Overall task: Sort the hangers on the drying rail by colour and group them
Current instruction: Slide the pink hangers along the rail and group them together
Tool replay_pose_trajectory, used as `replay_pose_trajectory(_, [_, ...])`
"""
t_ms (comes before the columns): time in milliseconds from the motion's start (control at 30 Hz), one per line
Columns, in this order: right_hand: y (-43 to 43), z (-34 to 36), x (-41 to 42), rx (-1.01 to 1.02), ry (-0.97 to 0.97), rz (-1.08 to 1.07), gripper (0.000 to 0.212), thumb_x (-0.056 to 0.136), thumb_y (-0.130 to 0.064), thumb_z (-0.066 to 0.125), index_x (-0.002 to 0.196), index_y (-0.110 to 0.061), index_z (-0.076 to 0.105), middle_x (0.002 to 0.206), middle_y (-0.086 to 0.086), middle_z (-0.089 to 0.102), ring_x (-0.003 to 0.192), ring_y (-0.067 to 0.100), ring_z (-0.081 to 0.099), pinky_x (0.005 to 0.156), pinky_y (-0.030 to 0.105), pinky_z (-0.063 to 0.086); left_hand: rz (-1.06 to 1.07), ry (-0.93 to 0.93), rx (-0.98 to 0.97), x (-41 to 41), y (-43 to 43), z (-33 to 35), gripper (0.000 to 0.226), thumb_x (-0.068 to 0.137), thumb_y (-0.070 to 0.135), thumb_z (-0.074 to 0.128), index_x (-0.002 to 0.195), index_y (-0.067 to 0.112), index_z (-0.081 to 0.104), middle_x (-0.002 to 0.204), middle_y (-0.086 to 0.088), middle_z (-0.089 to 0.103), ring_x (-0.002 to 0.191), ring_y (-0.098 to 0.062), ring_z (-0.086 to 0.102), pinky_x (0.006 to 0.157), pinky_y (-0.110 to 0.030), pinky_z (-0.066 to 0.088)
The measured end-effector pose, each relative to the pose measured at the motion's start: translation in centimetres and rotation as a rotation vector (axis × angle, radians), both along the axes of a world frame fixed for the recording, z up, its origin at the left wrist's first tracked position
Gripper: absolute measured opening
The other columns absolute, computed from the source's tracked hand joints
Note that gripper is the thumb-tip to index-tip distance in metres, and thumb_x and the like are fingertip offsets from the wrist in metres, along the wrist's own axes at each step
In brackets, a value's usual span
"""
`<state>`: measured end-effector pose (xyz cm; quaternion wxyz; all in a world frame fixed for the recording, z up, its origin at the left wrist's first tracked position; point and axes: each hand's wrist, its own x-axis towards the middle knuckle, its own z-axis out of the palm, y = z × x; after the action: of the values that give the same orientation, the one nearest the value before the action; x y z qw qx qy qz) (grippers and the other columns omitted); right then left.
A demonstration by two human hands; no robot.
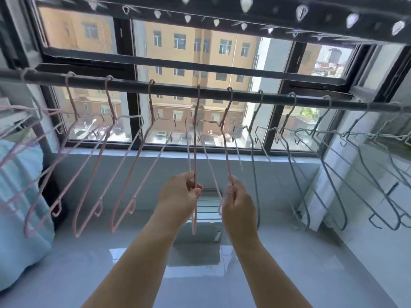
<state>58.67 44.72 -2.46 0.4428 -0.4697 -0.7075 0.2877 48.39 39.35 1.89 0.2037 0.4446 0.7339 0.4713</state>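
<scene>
Fingers (189, 181) of left hand (180, 194): pinching pink hanger (195, 147). Right hand (236, 197): pinching neighbouring pink hanger (226, 152); both hooked mid drying rail (169, 87). Risk: tug could unhook either, or snag grey hangers (252, 163), right.

Hangers (151, 101) on rail (178, 89), window (200, 52) bhd.

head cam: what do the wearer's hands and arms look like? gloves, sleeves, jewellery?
Left hand and right hand are bare, with no gloves, rings, watch or bracelet visible. Both are uncovered down to the bottom frame edge, and no sleeves, markings or cables are in view.
</scene>
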Motion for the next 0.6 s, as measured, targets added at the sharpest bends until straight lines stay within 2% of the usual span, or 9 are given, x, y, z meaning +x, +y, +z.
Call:
replay_pose_trajectory(133, [-0.1,0.3,0.2,0.080,-0.073,-0.006,0.039,0.097,-0.026,0.032,0.135,-0.024,0.042,0.090,0.005,0.069,0.076,0.019,0.061,0.065,0.026,0.043,0.029,-0.029,0.014,0.3,-0.1,0.0,0.028,0.087,0.001,0.054,0.114,0.007,0.059,0.087,-0.003,0.065,0.085,-0.020,0.063,0.085,-0.030,0.048])
replay_pose_trajectory(233, [-0.4,0.6,0.3,0.090,-0.073,0.012,0.039,0.097,-0.026,0.032,0.136,-0.023,0.041,0.090,0.003,0.068,0.071,0.011,0.055,0.056,0.019,0.037,0.044,-0.059,0.030,0.3,-0.3,0.0,0.031,0.086,0.000,0.054,0.116,0.005,0.057,0.086,-0.004,0.064,0.085,-0.020,0.062,0.089,-0.034,0.050])
replay_pose_trajectory(300, [-0.4,0.6,0.4,0.079,-0.064,0.021,0.040,0.097,-0.027,0.032,0.136,-0.021,0.041,0.097,0.003,0.068,0.078,0.012,0.058,0.053,0.011,0.034,0.064,-0.067,0.026,0.3,-0.4,0.0,0.034,0.087,0.000,0.054,0.119,0.007,0.056,0.084,-0.002,0.064,0.085,-0.018,0.062,0.091,-0.037,0.051])
replay_pose_trajectory(333, [-0.5,0.7,0.5,0.063,-0.065,0.030,0.041,0.097,-0.028,0.032,0.137,-0.020,0.039,0.103,0.004,0.068,0.085,0.014,0.060,0.056,0.013,0.036,0.076,-0.066,0.019,0.2,-0.3,0.0,0.037,0.087,0.000,0.054,0.123,0.008,0.053,0.084,0.000,0.064,0.085,-0.017,0.062,0.091,-0.037,0.051])
replay_pose_trajectory(400, [-0.7,1.0,0.8,0.008,-0.096,0.073,0.046,0.096,-0.031,0.033,0.140,-0.019,0.030,0.117,0.006,0.061,0.103,0.018,0.057,0.072,0.023,0.039,0.101,-0.053,0.008,0.2,-0.3,-0.1,0.043,0.087,0.001,0.053,0.129,0.011,0.049,0.087,0.001,0.064,0.087,-0.018,0.063,0.091,-0.038,0.051])
replay_pose_trajectory(467, [-1.2,1.5,1.6,0.022,-0.180,0.118,0.055,0.094,-0.032,0.039,0.143,-0.016,0.019,0.132,0.007,0.047,0.119,0.020,0.046,0.094,0.031,0.040,0.130,0.001,-0.003,0.5,-0.4,-0.1,0.040,0.088,0.004,0.052,0.128,0.010,0.049,0.094,0.000,0.062,0.096,-0.023,0.062,0.093,-0.039,0.049])
replay_pose_trajectory(500, [-1.4,1.9,2.3,0.086,-0.220,0.101,0.057,0.092,-0.029,0.043,0.142,-0.015,0.019,0.134,0.006,0.040,0.124,0.019,0.039,0.102,0.030,0.036,0.147,0.054,-0.020,0.8,-0.4,0.0,0.039,0.088,0.007,0.052,0.127,0.008,0.049,0.100,-0.003,0.061,0.103,-0.025,0.060,0.095,-0.038,0.047])
replay_pose_trajectory(600, [-1.1,3.3,5.0,0.314,-0.186,-0.017,0.051,0.088,-0.017,0.051,0.135,-0.013,0.032,0.134,0.007,0.034,0.124,0.019,0.032,0.101,0.022,0.025,0.211,0.246,0.002,2.2,-0.2,0.2,0.051,0.088,0.012,0.053,0.136,0.007,0.037,0.131,-0.012,0.049,0.125,-0.027,0.044,0.107,-0.034,0.032])
